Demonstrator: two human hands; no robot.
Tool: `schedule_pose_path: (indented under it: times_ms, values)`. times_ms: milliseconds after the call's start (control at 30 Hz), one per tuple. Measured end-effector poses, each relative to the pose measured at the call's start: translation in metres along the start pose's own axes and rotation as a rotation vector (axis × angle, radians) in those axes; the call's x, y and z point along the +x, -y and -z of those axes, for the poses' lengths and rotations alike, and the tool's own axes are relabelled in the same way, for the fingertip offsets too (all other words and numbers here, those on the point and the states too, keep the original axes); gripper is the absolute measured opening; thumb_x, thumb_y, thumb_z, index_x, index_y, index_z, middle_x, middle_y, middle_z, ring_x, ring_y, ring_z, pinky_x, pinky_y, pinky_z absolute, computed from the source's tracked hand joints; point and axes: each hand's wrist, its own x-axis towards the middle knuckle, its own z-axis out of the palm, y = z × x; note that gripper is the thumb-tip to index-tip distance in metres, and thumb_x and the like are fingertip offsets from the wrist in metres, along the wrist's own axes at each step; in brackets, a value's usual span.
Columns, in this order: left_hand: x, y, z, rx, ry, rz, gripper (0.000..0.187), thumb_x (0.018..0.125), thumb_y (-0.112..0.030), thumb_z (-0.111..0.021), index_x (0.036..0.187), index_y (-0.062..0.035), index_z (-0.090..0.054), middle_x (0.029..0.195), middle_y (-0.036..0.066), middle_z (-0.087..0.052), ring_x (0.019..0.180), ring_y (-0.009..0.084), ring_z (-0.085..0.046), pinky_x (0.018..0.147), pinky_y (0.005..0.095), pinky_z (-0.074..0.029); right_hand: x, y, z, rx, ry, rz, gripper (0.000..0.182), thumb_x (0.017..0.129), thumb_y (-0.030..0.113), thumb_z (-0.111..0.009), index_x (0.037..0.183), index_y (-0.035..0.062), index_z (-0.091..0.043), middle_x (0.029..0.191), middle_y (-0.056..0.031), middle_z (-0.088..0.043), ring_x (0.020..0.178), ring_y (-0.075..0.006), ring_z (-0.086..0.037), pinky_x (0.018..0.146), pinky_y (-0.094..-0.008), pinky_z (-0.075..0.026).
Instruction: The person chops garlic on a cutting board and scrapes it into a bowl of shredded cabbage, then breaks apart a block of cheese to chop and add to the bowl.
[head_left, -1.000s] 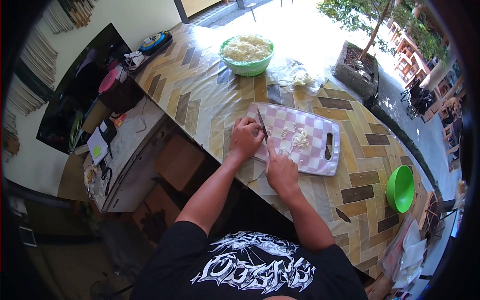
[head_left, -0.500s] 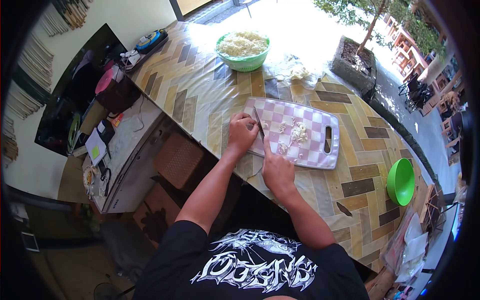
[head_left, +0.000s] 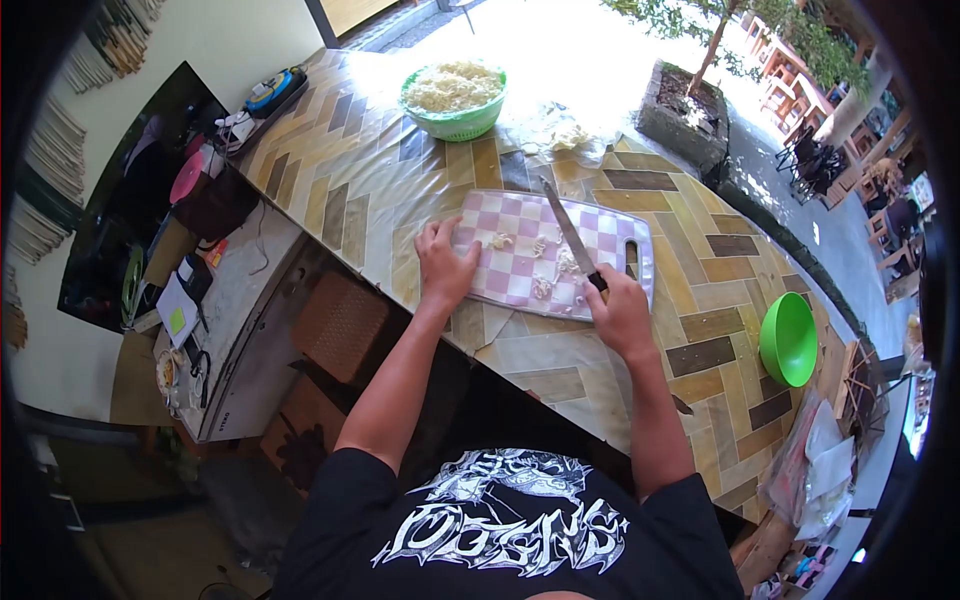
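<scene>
A pink-and-white checked cutting board [head_left: 505, 270] lies on the table near me. My left hand [head_left: 445, 265] rests at the board's left edge, fingers apart, holding nothing. The black handle of a knife [head_left: 570, 229] is in my right hand [head_left: 622, 312], over the board's right part. Its blade points away from me and slightly left, above the board. Small heaps of pale shredded food [head_left: 567, 261] lie beside and under the blade, with another small piece [head_left: 502, 241] nearer my left hand.
A green basket [head_left: 455, 124] full of pale shreds stands at the table's far side, beside a clear plastic sheet [head_left: 550, 132] with scraps. A green bowl [head_left: 789, 340] is at the right edge, near plastic bags [head_left: 826, 470]. A side counter [head_left: 262, 290] stands left.
The knife has moved right with my right hand, away from my left hand. My left fingers have spread at the board's edge. The view has shifted slightly.
</scene>
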Motion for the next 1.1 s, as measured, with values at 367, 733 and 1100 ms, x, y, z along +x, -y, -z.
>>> schedule_pose_path:
  times_ms: [367, 733, 1100]
  values:
    - [0.01, 0.003, 0.011, -0.628, 0.186, 0.505, 0.073, 0.088, -0.01, -0.083, 0.154, 0.004, -0.052, 0.139, 0.021, -0.067, 0.115, 0.0278, -0.071, 0.098, 0.0387, -0.057, -0.005, -0.081, -0.007, 0.147, -0.049, 0.018, 0.037, 0.095, 0.019, -0.074, 0.122, -0.0062, -0.072, 0.159, -0.0246, -0.051, 0.158, -0.0417, -0.035, 0.13, -0.0486, -0.028]
    - [-0.007, -0.022, 0.039, -1.072, 0.402, 0.751, 0.04, 0.11, -0.016, -0.063, 0.145, 0.0002, -0.055, 0.125, 0.012, -0.072, 0.104, 0.0203, -0.075, 0.087, 0.0377, -0.064, 0.005, -0.081, 0.003, 0.298, -0.04, 0.048, 0.035, 0.096, 0.017, -0.073, 0.121, -0.008, -0.071, 0.152, -0.024, -0.057, 0.149, -0.0407, -0.048, 0.122, -0.0444, -0.039]
    - [0.019, -0.022, 0.089, -1.259, 0.273, 0.64, 0.032, 0.111, -0.025, -0.064, 0.129, 0.0017, -0.063, 0.113, 0.009, -0.075, 0.093, 0.0158, -0.075, 0.083, 0.0347, -0.064, 0.08, 0.033, 0.098, 0.198, 0.063, 0.209, 0.027, 0.097, 0.018, -0.073, 0.115, -0.0022, -0.07, 0.099, -0.0126, -0.065, 0.089, -0.0217, -0.063, 0.079, -0.0354, -0.05]
